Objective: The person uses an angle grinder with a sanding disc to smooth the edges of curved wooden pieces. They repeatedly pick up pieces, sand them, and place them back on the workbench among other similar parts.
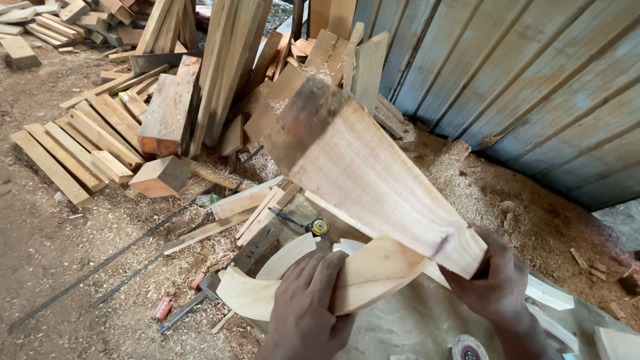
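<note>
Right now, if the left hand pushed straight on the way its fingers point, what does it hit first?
The left hand already rests on the curved wood piece, fingers pointing up and away. Past that, the first thing in line looks like the big plank held by the right hand, though depth is unclear.

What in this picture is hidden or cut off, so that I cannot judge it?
Head view only:
- Right hand: its fingers lie behind the wooden board.
- Curved wood piece: its middle is covered by the left hand.
- Tape measure: too small to read.
- Red disc: cut off by the bottom edge.
- Bench: its top is partly covered by wood.
</note>
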